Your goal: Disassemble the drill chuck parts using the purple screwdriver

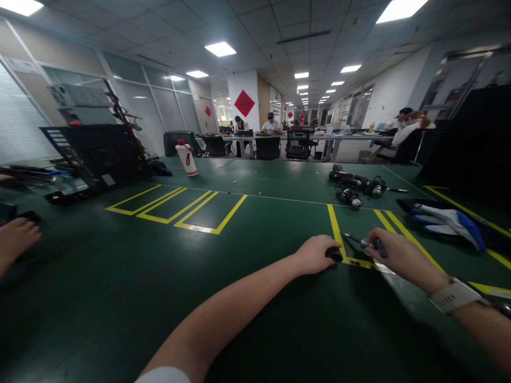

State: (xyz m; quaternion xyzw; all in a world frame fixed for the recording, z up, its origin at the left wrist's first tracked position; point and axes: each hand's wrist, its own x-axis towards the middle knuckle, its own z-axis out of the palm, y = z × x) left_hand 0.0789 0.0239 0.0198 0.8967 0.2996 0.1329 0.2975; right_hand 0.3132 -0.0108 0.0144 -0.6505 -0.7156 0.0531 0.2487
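My left hand (315, 254) is closed around a small black round part (334, 254) at the table, near a yellow tape line. Just to the right, my right hand (393, 254) grips a screwdriver (365, 243) with a metal shaft and a dark bluish-purple handle. Its tip points left, toward the tape corner and the black part, without touching that part. A few small dark pieces (359, 263) lie on the yellow tape between the hands; their kind is too small to tell. A pale watch band (459, 296) wraps my right wrist.
Black-and-silver power tools (359, 183) lie beyond my hands, with blue-and-white gloves (451, 221) to the right. A white cup (187, 158) stands at the far edge of the green table (259, 244). Another person's hand (18, 239) rests at far left near dark equipment (96, 154).
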